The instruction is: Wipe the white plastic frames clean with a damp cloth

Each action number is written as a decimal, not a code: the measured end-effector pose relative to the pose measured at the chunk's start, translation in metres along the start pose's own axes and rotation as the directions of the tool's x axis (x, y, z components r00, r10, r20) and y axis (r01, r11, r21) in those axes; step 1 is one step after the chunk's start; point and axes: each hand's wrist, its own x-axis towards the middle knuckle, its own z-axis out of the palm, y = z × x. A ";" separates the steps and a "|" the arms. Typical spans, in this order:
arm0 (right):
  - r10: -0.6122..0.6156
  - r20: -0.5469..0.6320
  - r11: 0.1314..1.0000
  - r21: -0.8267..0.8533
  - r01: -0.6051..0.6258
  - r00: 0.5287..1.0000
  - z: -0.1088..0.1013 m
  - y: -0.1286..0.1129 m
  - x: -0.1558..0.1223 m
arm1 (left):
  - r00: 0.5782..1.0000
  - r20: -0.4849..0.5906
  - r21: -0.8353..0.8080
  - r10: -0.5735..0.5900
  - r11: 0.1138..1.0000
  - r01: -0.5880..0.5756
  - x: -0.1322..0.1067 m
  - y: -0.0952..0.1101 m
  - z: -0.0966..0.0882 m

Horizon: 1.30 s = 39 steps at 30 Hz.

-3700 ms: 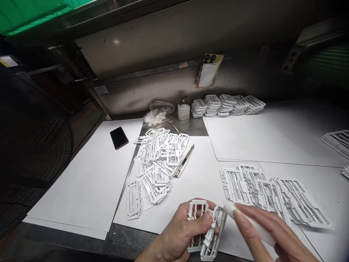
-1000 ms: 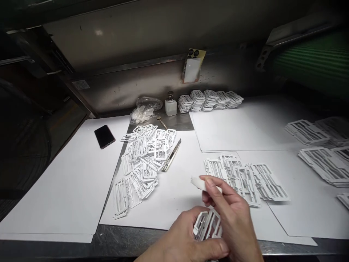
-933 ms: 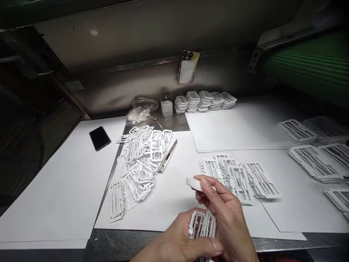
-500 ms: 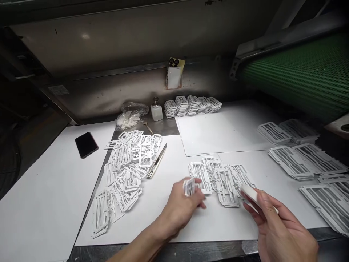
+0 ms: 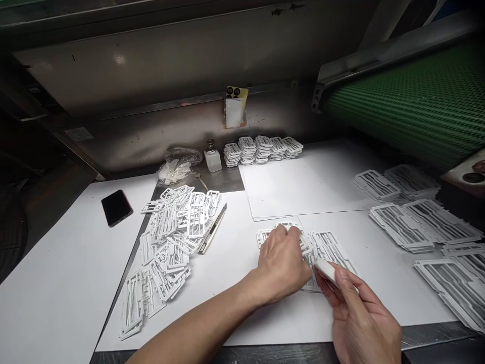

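My left hand (image 5: 284,260) reaches over the middle group of flat white slotted frames (image 5: 329,247), back of the hand up. Its fingers are bent down and closed, and the tips are hidden, so what they grip cannot be made out. My right hand (image 5: 359,313) pinches a smooth white bar-shaped piece (image 5: 326,270) between thumb and fingers, close to the same group's near edge. To the left spreads a loose heap of similar white frames (image 5: 166,263). A slim utility knife (image 5: 212,228) lies along the right side of that heap.
Neat stacks of frames (image 5: 263,149) stand at the back, and more stacks (image 5: 405,227) lie right. Behind the heap are a white bottle (image 5: 212,161), a clear plastic bag (image 5: 176,169) and a small brush-like tool (image 5: 201,181). A phone (image 5: 116,207) lies left; a green mesh belt (image 5: 409,101) slopes upper right.
My left hand, which had a slotted frame in it, has moved right and up over the middle group and turned back-up. My right hand has shifted left with the white bar-shaped piece.
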 end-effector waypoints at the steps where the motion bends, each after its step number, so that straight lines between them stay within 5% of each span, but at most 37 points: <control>1: 0.002 0.002 1.000 0.007 -0.002 1.000 0.000 0.000 -0.001 | 1.000 -0.001 0.009 0.003 1.000 -0.003 0.000 0.000 0.000; 12: -0.007 0.037 0.996 0.095 0.003 0.999 -0.008 0.005 -0.002 | 0.989 -0.003 0.109 0.145 0.984 -0.144 -0.003 0.003 -0.008; 15: 0.020 0.064 0.992 0.125 -0.028 0.998 -0.010 -0.001 -0.006 | 0.991 -0.044 -0.173 0.122 0.976 -0.128 -0.012 0.003 -0.006; 19: 0.025 0.036 0.994 0.102 -0.028 0.999 -0.013 -0.015 -0.013 | 0.997 0.047 -0.600 -0.067 0.796 0.082 -0.022 -0.014 -0.009; 24: -0.039 0.025 0.999 -0.021 0.039 0.999 -0.010 -0.020 -0.019 | 0.983 0.094 -0.762 -0.158 0.624 0.173 -0.046 -0.033 -0.020; 30: -0.150 0.150 0.961 -0.210 0.179 0.977 0.007 -0.009 -0.031 | 0.970 0.098 -0.810 -0.222 0.548 0.208 -0.071 -0.039 -0.030; 34: -0.348 0.323 0.777 -0.426 0.464 0.880 0.014 -0.012 -0.042 | 0.956 0.102 -0.813 -0.276 0.530 0.240 -0.083 -0.042 -0.033; 39: -0.485 0.670 0.425 -0.381 0.821 0.562 0.020 -0.016 -0.045 | 0.958 0.061 -0.843 -0.282 0.499 0.200 -0.094 -0.043 -0.036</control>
